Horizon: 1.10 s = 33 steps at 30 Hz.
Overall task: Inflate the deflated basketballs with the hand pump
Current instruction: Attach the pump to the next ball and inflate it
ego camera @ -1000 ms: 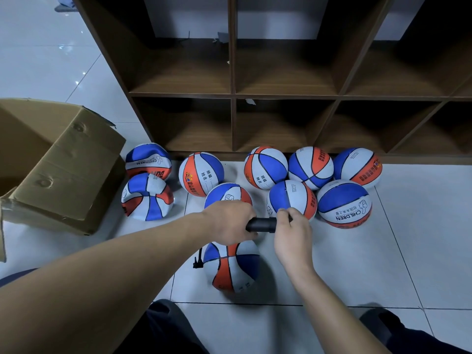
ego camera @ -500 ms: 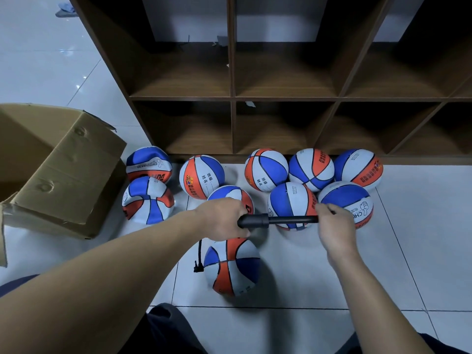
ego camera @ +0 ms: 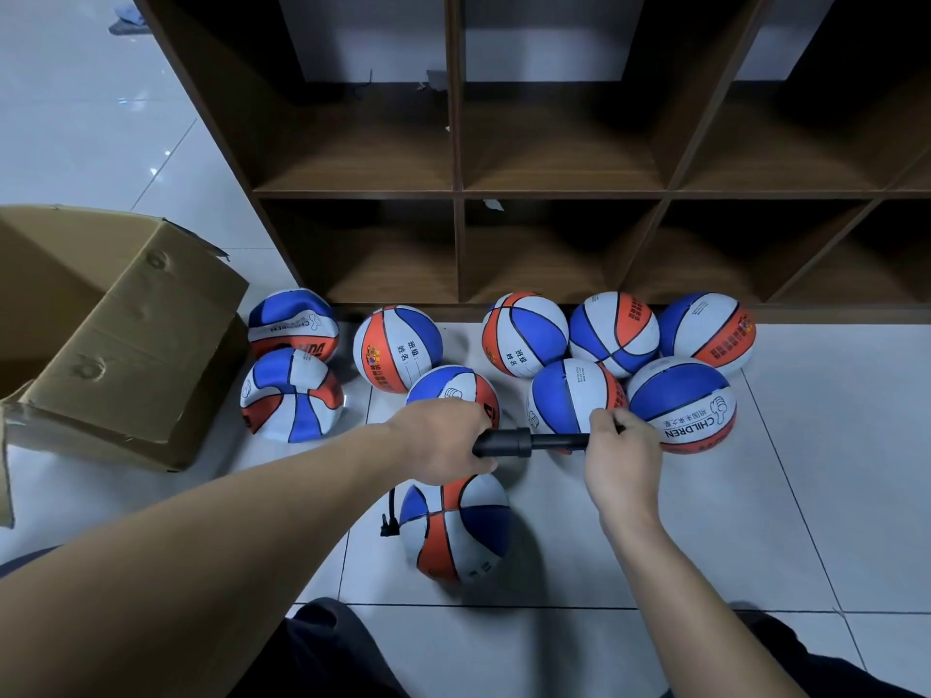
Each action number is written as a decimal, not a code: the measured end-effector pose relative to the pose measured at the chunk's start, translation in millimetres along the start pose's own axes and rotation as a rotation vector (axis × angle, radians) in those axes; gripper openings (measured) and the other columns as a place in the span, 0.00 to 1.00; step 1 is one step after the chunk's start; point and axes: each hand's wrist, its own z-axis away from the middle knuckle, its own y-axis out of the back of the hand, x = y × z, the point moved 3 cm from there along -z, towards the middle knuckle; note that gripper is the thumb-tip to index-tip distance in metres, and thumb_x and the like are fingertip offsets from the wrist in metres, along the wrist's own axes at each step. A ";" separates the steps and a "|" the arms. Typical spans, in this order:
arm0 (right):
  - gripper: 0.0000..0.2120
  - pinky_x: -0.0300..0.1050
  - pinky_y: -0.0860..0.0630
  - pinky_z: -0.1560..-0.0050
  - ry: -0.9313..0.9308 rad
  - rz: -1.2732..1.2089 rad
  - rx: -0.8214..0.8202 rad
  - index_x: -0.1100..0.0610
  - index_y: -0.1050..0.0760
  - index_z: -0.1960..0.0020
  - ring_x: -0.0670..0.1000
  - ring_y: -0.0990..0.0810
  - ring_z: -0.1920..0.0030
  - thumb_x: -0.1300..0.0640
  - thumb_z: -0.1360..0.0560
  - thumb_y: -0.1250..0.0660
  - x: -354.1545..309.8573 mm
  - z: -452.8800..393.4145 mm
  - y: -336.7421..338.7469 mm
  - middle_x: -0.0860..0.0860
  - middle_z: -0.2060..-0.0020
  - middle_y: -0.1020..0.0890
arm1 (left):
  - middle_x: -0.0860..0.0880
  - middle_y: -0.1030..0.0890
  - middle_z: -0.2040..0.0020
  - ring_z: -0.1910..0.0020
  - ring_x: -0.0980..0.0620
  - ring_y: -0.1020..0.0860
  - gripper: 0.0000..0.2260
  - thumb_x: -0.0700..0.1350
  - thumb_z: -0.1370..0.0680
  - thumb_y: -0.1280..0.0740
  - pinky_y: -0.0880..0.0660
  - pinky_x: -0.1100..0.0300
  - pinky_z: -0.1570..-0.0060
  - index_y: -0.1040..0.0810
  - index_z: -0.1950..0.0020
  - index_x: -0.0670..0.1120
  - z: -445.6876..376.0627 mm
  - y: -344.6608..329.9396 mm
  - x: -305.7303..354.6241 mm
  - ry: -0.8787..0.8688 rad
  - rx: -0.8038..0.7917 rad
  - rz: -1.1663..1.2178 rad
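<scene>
We've got the hand pump (ego camera: pixel 524 442) lying level, long axis running left-right across our view, just above the ball being filled (ego camera: pixel 456 526). Left hand (ego camera: pixel 443 440) is wrapped tight round the barrel end; right hand (ego camera: pixel 617 453) is closed on the handle, w/ some rod showing btwn barrel & fist, so the plunger sits partly out. A short black hose (ego camera: pixel 389 516) drops from under the left hand to the ball's left side, where the nozzle meets it. Ball rests on the floor tiles (ego camera: pixel 831 496), nearer us than the other balls, & looks round already, tho we can't judge firmness. Next stroke runs along that axis: right hand does the travel, left only braces. Two dented balls (ego camera: pixel 292 365) wait by the cardboard box (ego camera: pixel 116 345).
</scene>
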 end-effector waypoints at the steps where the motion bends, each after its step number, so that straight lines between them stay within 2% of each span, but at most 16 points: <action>1: 0.18 0.52 0.38 0.64 0.003 0.002 -0.007 0.55 0.40 0.67 0.54 0.39 0.67 0.59 0.22 0.38 -0.6 2.4 -1.9 0.45 0.77 0.37 | 0.51 0.24 0.65 0.66 0.52 0.27 0.14 0.58 0.18 0.33 0.33 0.57 0.67 0.25 0.58 0.52 -0.2 0.2 1.4 -0.002 0.011 -0.007; 6: 0.18 0.53 0.38 0.64 0.058 0.033 -0.025 0.57 0.39 0.65 0.53 0.37 0.67 0.57 0.18 0.38 -6.2 14.5 -9.7 0.48 0.73 0.36 | 0.50 0.22 0.64 0.64 0.49 0.23 0.13 0.58 0.19 0.33 0.26 0.54 0.64 0.23 0.57 0.51 -1.5 -0.3 8.2 -0.021 0.022 0.005; 11: 0.18 0.52 0.38 0.65 0.086 0.048 -0.075 0.59 0.38 0.64 0.50 0.37 0.69 0.58 0.17 0.39 -11.3 26.1 -17.1 0.47 0.75 0.34 | 0.50 0.24 0.66 0.66 0.48 0.25 0.15 0.58 0.19 0.33 0.26 0.54 0.64 0.25 0.60 0.50 -1.1 -1.1 14.2 -0.032 0.029 -0.008; 17: 0.19 0.49 0.39 0.67 0.106 0.080 -0.097 0.58 0.38 0.64 0.51 0.36 0.67 0.57 0.15 0.39 -13.4 33.7 -24.1 0.50 0.71 0.33 | 0.50 0.24 0.66 0.67 0.48 0.25 0.17 0.59 0.19 0.32 0.26 0.53 0.64 0.26 0.60 0.49 -1.4 -2.7 18.0 -0.047 0.021 -0.015; 23: 0.16 0.48 0.36 0.66 0.089 0.061 -0.137 0.63 0.33 0.61 0.52 0.34 0.67 0.56 0.16 0.38 -12.3 30.9 -24.2 0.50 0.71 0.31 | 0.50 0.24 0.67 0.67 0.49 0.25 0.15 0.57 0.20 0.32 0.25 0.53 0.64 0.26 0.61 0.50 -2.3 -1.4 15.1 -0.052 0.017 0.011; 28: 0.18 0.48 0.36 0.65 0.049 0.030 -0.169 0.59 0.35 0.65 0.51 0.35 0.68 0.56 0.19 0.36 -8.3 17.4 -18.9 0.46 0.74 0.34 | 0.51 0.25 0.67 0.67 0.50 0.26 0.14 0.57 0.20 0.32 0.28 0.54 0.65 0.26 0.61 0.51 -3.2 1.7 14.6 -0.051 0.012 0.058; 33: 0.18 0.48 0.39 0.66 -0.002 0.009 -0.076 0.56 0.36 0.67 0.51 0.38 0.68 0.59 0.20 0.35 -3.8 -3.0 8.1 0.48 0.73 0.35 | 0.51 0.23 0.65 0.65 0.50 0.24 0.13 0.59 0.21 0.31 0.28 0.56 0.65 0.24 0.59 0.52 -1.7 2.0 1.5 -0.031 -0.006 0.063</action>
